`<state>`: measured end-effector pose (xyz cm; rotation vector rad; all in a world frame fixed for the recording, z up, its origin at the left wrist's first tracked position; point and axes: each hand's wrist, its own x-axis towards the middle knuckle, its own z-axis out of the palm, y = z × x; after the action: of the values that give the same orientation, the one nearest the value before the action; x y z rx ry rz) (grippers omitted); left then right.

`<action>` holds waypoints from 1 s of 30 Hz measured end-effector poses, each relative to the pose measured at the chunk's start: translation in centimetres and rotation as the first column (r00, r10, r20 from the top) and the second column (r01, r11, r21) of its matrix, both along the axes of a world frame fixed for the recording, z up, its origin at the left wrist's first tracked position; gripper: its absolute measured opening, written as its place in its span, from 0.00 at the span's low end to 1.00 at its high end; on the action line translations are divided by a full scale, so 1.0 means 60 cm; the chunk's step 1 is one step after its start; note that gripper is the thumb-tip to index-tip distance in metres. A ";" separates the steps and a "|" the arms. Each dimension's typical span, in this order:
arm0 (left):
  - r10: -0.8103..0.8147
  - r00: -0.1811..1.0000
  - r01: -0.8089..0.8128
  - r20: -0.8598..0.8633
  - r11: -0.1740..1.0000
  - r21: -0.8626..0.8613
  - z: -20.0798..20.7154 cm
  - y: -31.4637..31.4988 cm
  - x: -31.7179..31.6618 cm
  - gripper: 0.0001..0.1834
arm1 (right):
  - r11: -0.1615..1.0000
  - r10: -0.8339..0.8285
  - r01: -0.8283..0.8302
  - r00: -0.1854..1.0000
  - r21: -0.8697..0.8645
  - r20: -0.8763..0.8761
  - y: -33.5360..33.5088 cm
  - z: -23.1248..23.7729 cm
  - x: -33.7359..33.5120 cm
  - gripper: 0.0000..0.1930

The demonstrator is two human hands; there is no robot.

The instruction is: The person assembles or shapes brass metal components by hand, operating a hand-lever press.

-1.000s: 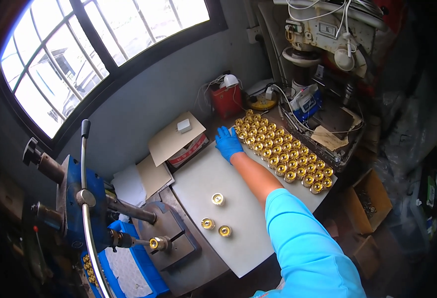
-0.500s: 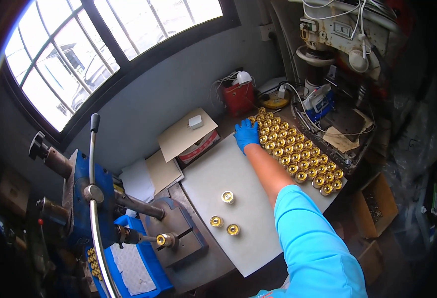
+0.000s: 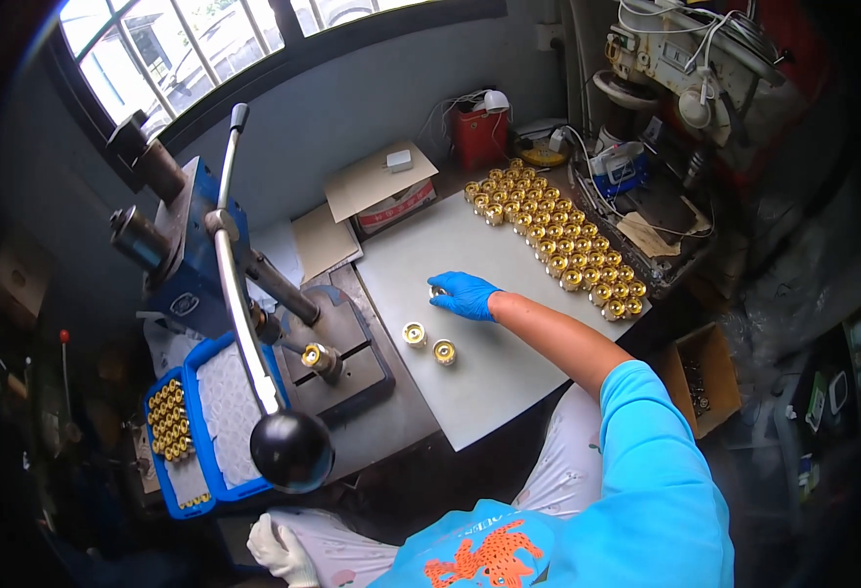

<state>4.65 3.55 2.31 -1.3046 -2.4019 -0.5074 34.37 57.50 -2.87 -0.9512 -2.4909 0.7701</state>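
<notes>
My right hand (image 3: 465, 296), in a blue glove, has its fingers closed around a small round brass-and-silver metal fitting (image 3: 437, 291) on the pale board (image 3: 489, 392). Most of that fitting is hidden by the glove. Nearer me stand two loose metal fittings (image 3: 414, 334), (image 3: 444, 352), upright and a little apart. Many more brass fittings (image 3: 558, 235) stand in packed rows at the board's far right. My left hand (image 3: 279, 549), in a white glove, lies on my leg at the lower left, its fingers stretched and loose with nothing visible in them.
On the left stands a blue lever press (image 3: 191, 250) with a black ball handle (image 3: 292, 451); a fitting (image 3: 319, 359) sits at its base. Blue trays (image 3: 217, 421) with fittings lie beside it. Cardboard and a box (image 3: 396, 208) are behind the board, a drill machine (image 3: 680, 54) at the far right.
My right hand has moved from the rows of fittings back toward me and left, and closed on a loose fitting. The view has tilted down, bringing my left hand in.
</notes>
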 end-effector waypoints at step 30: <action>-0.069 0.985 0.033 0.160 0.976 0.216 -0.015 -0.093 0.001 0.19 | 0.783 -0.475 0.331 0.865 0.526 0.163 -0.233 -0.044 -0.118 0.40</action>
<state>4.73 -2.02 1.39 -1.2766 -2.3701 -0.8951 27.28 43.49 -5.54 -1.4070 -2.3812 -0.1491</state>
